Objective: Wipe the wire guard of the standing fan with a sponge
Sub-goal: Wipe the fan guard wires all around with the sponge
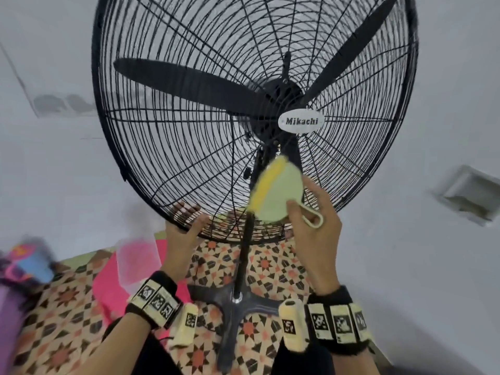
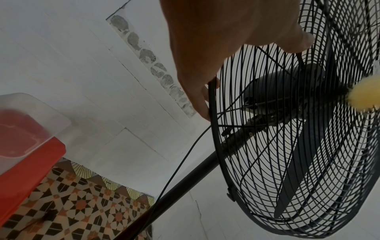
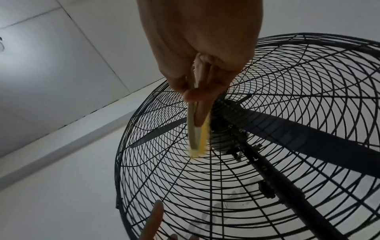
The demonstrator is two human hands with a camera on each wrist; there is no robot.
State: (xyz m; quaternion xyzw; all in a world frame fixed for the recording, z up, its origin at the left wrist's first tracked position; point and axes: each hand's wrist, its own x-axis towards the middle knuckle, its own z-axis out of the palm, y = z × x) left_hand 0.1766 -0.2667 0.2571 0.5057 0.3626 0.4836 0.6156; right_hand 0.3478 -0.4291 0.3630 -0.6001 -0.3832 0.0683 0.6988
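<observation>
A big black standing fan fills the head view, and its wire guard (image 1: pixel 189 104) carries a white Mikachi badge (image 1: pixel 301 121). My right hand (image 1: pixel 300 201) pinches a yellow sponge (image 1: pixel 276 193) with a pale green back and a loop handle. The sponge lies against the front wires just below the badge and looks blurred. Edge-on, the sponge (image 3: pixel 198 138) shows in the right wrist view, and its yellow tip (image 2: pixel 363 95) shows in the left wrist view. My left hand (image 1: pixel 189 217) grips the guard's bottom rim (image 2: pixel 212 113), fingers behind and thumb in front.
The fan's pole (image 1: pixel 244 255) drops to a cross-shaped base (image 1: pixel 238 307) on a patterned floor (image 1: pixel 67 307). A clear plastic tub (image 1: pixel 138 261) on something pink stands to the left. A thin cable (image 2: pixel 180 162) hangs behind the guard. White walls surround; a wall box (image 1: pixel 470 193) is at right.
</observation>
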